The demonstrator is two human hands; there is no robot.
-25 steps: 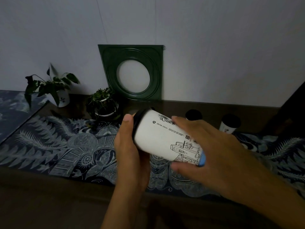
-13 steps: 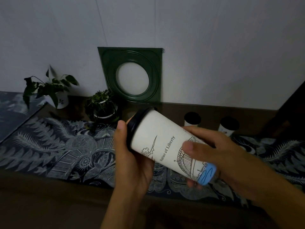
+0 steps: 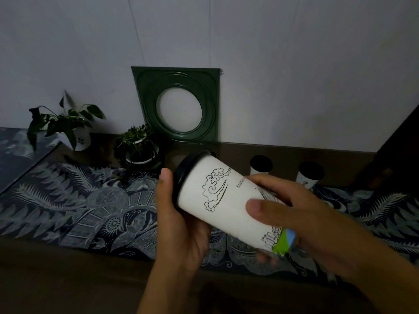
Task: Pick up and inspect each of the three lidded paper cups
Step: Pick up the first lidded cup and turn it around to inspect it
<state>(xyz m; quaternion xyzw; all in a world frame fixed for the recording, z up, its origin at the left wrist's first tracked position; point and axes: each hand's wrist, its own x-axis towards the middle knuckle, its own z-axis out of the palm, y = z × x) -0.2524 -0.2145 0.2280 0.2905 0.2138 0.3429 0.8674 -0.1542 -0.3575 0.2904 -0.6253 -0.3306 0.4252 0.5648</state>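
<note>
I hold a white paper cup (image 3: 217, 200) with a black lid on its side above the table, lid pointing up and left. It bears black line drawings of a cloud and a blue and green band at its base. My left hand (image 3: 181, 225) cups it near the lid, thumb on the lid's rim. My right hand (image 3: 292, 214) wraps the lower half near the base. Two more lidded cups stand upright behind, one (image 3: 260, 165) at centre right and another (image 3: 309, 174) further right.
A dark patterned cloth (image 3: 74, 205) covers the brown table. Two potted plants (image 3: 68, 128) (image 3: 138, 143) stand at the back left. A green square frame with a round hole (image 3: 179, 105) leans on the white wall. A dark object (image 3: 399, 146) rises at right.
The cup has been rotated in both hands: the building drawing gave way to a cloud drawing, and a green patch now shows at the base. My right thumb shifted over the cup's side.
</note>
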